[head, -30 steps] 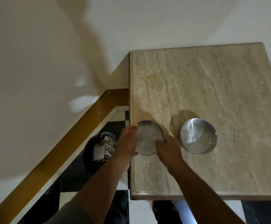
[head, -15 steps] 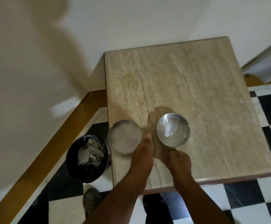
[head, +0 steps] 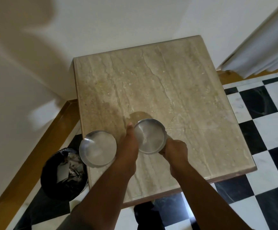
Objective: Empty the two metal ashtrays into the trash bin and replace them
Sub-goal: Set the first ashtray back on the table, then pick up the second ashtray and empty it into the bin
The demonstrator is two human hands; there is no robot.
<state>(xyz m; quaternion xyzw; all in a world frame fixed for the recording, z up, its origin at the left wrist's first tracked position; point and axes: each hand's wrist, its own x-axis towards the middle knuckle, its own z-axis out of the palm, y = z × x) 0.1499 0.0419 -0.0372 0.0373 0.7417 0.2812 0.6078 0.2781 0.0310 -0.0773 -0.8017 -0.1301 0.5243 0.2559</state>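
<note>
Two round metal ashtrays are on the beige marble table [head: 168, 80]. The left ashtray [head: 97, 148] sits alone at the table's left edge, slightly overhanging it, with nothing visible inside. The right ashtray [head: 149, 136] is near the front middle, between my hands. My right hand [head: 174, 150] has its fingers curled on the lower right rim. My left hand [head: 130, 141] presses against the left rim with its fingers straight and its thumb hidden. The trash bin [head: 63, 175], lined with a black bag and holding paper scraps, stands on the floor just left of the table.
A white wall runs behind and to the left, with a wooden skirting board [head: 27, 163] at its foot. The floor [head: 259, 130] is black-and-white checkered. A white curtain [head: 259, 47] hangs at the upper right. My dark shoe [head: 144, 213] shows below the table's front edge.
Both hands set the left ashtray down at the table edge and let go. They then moved right and closed on the right ashtray. The view has shifted right.
</note>
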